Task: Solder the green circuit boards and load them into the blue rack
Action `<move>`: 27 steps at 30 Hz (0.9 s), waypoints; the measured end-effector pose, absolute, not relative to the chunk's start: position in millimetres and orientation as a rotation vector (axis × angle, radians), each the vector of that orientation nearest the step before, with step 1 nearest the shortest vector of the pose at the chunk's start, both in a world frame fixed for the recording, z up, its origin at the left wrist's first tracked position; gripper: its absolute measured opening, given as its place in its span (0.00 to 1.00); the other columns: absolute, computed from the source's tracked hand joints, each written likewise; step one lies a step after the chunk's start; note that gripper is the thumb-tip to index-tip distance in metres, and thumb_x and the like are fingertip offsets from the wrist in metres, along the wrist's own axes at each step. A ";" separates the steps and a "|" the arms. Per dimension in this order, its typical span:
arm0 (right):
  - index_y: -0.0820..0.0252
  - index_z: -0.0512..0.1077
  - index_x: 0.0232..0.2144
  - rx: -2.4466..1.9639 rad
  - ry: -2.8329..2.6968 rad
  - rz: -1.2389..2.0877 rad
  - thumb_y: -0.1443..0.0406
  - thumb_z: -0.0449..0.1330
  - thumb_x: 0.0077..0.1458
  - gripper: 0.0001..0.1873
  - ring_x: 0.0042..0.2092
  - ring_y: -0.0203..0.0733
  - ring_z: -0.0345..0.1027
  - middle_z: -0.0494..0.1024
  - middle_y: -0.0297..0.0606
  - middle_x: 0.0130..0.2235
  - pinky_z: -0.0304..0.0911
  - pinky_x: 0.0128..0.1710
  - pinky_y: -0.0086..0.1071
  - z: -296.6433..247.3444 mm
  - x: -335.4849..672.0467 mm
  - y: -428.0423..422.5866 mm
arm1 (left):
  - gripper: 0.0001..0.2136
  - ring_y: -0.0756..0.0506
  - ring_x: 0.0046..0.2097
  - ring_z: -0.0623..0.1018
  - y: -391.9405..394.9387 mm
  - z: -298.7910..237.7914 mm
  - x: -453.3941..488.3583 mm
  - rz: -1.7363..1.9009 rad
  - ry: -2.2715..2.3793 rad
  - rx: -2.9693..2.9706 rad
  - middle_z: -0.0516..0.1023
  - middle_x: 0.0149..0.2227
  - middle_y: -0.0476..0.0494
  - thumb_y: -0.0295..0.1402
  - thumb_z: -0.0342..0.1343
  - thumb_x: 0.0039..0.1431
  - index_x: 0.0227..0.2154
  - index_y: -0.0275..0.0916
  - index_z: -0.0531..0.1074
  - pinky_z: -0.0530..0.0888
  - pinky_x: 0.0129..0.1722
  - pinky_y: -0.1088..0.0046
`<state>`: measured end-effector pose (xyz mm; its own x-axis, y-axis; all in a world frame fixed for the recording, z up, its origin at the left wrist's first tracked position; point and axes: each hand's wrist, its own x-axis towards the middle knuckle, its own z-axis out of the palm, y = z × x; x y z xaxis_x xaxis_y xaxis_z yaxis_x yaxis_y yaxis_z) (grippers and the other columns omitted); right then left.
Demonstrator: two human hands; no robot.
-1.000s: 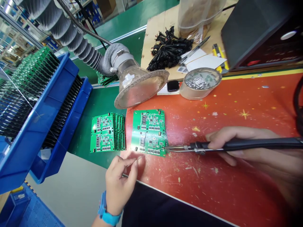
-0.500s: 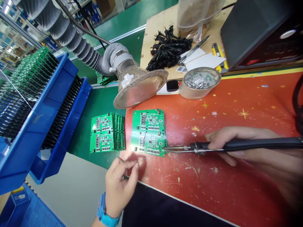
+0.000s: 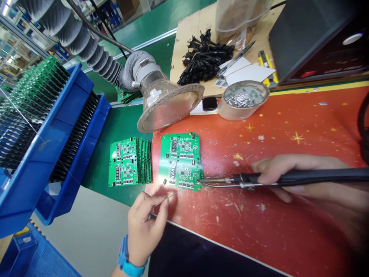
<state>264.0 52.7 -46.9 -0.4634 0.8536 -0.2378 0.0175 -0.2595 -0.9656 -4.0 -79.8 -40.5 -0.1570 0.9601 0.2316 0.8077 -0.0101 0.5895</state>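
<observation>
My right hand (image 3: pixel 300 179) is wrapped round the black handle of a soldering iron (image 3: pixel 245 179), which comes in from the right. Its metal tip touches, or is just over, the lower right corner of a green circuit board (image 3: pixel 180 161) lying on the red mat. A thin metal rod or guide runs along the iron's underside. Below the board's lower edge, my left hand (image 3: pixel 148 219) pinches a thin strand, seemingly solder wire (image 3: pixel 172 195), between thumb and forefinger. The strand points up toward the board. Left of this board stands a leaning stack of similar circuit boards (image 3: pixel 123 161).
A fume extractor hood (image 3: pixel 170 104) hangs just above the boards. Blue bins (image 3: pixel 57 127) packed with boards stand at left. Behind lie a round dish of solder bits (image 3: pixel 243 98), black cables (image 3: pixel 204 57), a yellow cutter (image 3: pixel 268 67) and a dark box-shaped unit (image 3: pixel 317 42).
My right hand has shifted very slightly to the right along the iron. The iron's tip, my left hand and the boards stay practically where they were.
</observation>
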 end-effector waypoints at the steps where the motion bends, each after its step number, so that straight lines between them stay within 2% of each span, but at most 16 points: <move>1: 0.51 0.76 0.24 -1.087 -1.375 1.784 0.49 0.63 0.40 0.14 0.21 0.38 0.60 0.67 0.30 0.15 0.50 0.27 0.37 -45.7 264.2 52.8 | 0.06 0.54 0.23 0.64 -79.7 -40.4 -4.0 0.913 2.025 1.865 0.62 0.23 0.53 0.23 0.57 0.52 0.32 0.39 0.72 0.64 0.23 0.78; 9: 0.51 0.75 0.24 -1.124 -1.397 1.785 0.47 0.63 0.38 0.17 0.21 0.38 0.59 0.68 0.30 0.15 0.51 0.29 0.38 -47.1 263.2 52.4 | 0.06 0.54 0.23 0.64 -79.4 -38.3 -3.1 0.916 2.026 1.880 0.62 0.23 0.53 0.23 0.56 0.52 0.32 0.39 0.72 0.64 0.22 0.79; 21: 0.52 0.76 0.23 -1.186 -1.414 1.827 0.47 0.63 0.36 0.17 0.21 0.39 0.60 0.66 0.30 0.14 0.51 0.25 0.36 -48.4 260.5 53.0 | 0.04 0.54 0.22 0.64 -73.7 -38.0 3.9 0.877 2.063 1.844 0.61 0.22 0.53 0.26 0.56 0.53 0.31 0.39 0.73 0.63 0.21 0.79; 27: 0.51 0.75 0.24 -1.060 -1.343 1.827 0.50 0.63 0.40 0.13 0.20 0.36 0.58 0.66 0.28 0.14 0.48 0.25 0.35 -48.9 263.3 51.6 | 0.05 0.54 0.23 0.64 -76.1 -37.9 1.0 0.916 2.057 1.848 0.61 0.22 0.54 0.25 0.56 0.53 0.32 0.40 0.72 0.63 0.22 0.79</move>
<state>263.3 51.6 -48.9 -0.4797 0.8447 -0.2376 -0.0251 -0.2839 -0.9585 1.0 -76.1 -37.9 -0.1791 0.9557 0.2335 0.8130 0.0102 0.5821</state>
